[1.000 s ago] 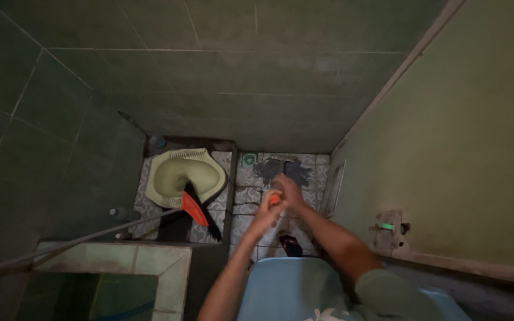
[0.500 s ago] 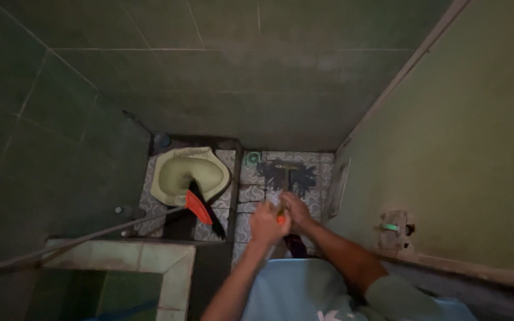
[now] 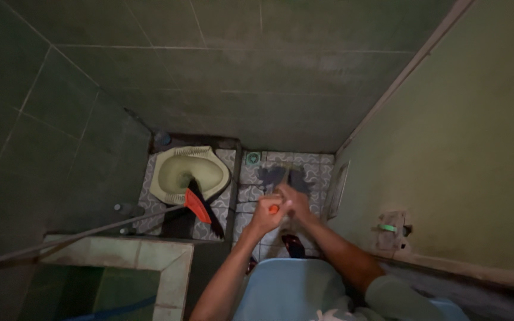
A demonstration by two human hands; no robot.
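- fingers of left hand [image 3: 266, 214] and right hand [image 3: 292, 199] curl together round a small orange thing [image 3: 274, 208], above the patterned floor [image 3: 313, 169].
- toilet [image 3: 188, 172] to the left, red broom [image 3: 197, 206] leaning on its rim.
- tiled basin [image 3: 150, 252] nearer, left.
- green drain [image 3: 253, 158] by the wall.

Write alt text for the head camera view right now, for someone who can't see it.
Seen from above, a person's left hand and right hand grip an orange-handled tool over a patterned bathroom floor. To the left, an orange-and-black brush rests in a pale green squat toilet, beside a tiled water basin.
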